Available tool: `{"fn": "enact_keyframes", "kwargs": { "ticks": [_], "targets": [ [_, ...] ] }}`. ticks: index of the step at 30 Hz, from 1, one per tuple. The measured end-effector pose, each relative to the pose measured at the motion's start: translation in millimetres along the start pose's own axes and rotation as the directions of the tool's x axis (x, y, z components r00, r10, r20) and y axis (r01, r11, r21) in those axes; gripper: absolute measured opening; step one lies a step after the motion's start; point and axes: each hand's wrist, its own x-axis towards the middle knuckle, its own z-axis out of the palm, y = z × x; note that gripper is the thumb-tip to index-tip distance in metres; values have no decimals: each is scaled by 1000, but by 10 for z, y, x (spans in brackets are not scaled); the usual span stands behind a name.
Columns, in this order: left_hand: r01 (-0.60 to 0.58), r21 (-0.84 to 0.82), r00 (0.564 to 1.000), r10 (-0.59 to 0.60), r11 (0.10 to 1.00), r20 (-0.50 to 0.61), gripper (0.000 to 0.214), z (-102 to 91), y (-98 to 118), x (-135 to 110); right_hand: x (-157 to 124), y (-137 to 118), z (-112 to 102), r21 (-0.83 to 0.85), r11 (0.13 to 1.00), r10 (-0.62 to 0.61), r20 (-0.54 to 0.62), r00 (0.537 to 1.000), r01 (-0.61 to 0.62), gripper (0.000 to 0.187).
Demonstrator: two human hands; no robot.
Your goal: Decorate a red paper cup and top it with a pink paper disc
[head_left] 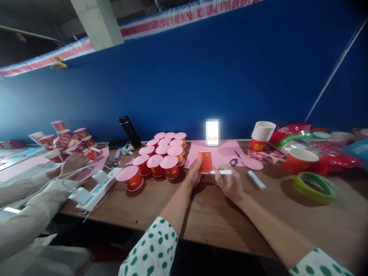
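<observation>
My left hand [195, 173] is wrapped around a red paper cup [205, 161], held upside down above the table with its narrow end up. In my right hand [231, 183], a slim white pen [224, 172] is pinched sideways, its tip at the lower edge of the cup. Pink paper [195, 150] lies flat behind the cup, with dark-handled scissors [234, 162] and a pink paper disc [253, 162] at its right. A white tube [256, 180] rests on the table to the right of my right hand.
Left of me stand several red cups topped with pink discs [155, 161]. Beyond are a white power strip [100, 188], a black bottle [129, 131] and a co-worker's hand [75, 164]. Stacked cups [262, 135], an upright cup [300, 160], green tape [314, 188] and red bags [330, 155] occupy the right.
</observation>
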Motion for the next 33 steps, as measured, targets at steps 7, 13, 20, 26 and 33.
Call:
{"fn": "enact_keyframes", "kwargs": {
  "ticks": [7, 13, 20, 26, 33],
  "targets": [
    [-2, -4, 999, 2, 1000, 32, 36, -16, -23, 15, 12, 15, -5, -7, 1000, -27, -51, 998, 27, 9],
    [6, -15, 1000, -6, 1000, 24, 35, -12, -26, 18, 10, 13, -27, -38, 999, 5, -42, 999, -7, 12],
    [11, -31, 999, -9, 999, 49, 36, -6, -15, 11, 6, 21, -28, -44, 999, 8, -42, 999, -10, 10],
    [21, -40, 1000, -21, 999, 16, 38, 5, 5, 0, -3, 49, -11, -39, 999, -16, -9, 1000, 16, 12],
    [31, -36, 1000, -31, 999, -1, 40, 23, 15, -3, 0, 44, 4, -29, 998, -54, -28, 998, 53, 10]
  ]
}}
